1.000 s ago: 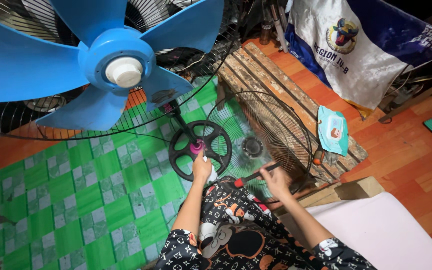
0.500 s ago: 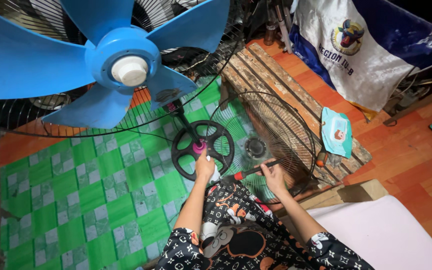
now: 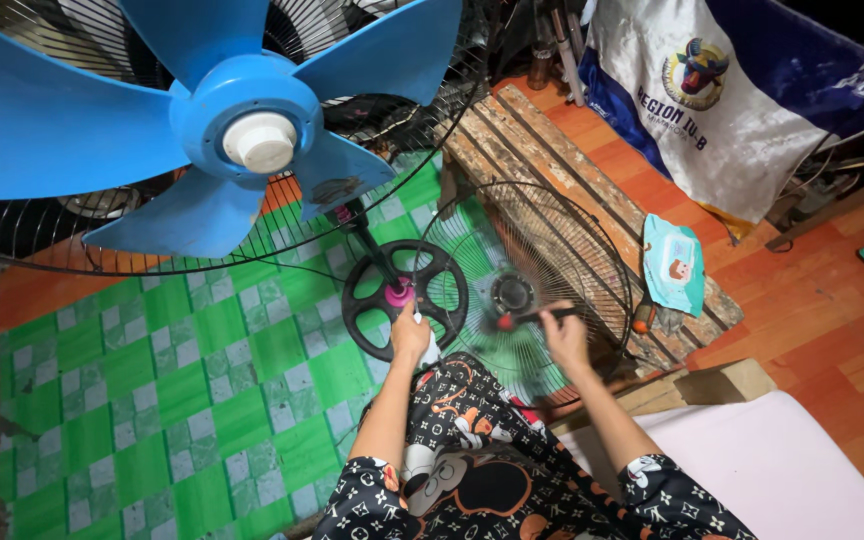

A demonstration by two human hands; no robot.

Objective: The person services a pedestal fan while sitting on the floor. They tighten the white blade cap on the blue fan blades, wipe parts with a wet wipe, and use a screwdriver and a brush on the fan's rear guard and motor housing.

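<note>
The black wheel-shaped fan base (image 3: 404,298) lies flat on the green checked mat (image 3: 152,400), just in front of the knees, with a pink collar (image 3: 398,294) at its hub. The left hand (image 3: 411,335) is closed around the fitting just below that collar. The right hand (image 3: 564,335), blurred, is closed on a red-tipped screwdriver (image 3: 527,318) over the wire fan guard (image 3: 527,290). The base is best steadied firmly while the tool is brought squarely onto the fastener.

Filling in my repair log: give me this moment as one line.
left hand: on pink knob at fan base | right hand: holding screwdriver over fan grille
</note>
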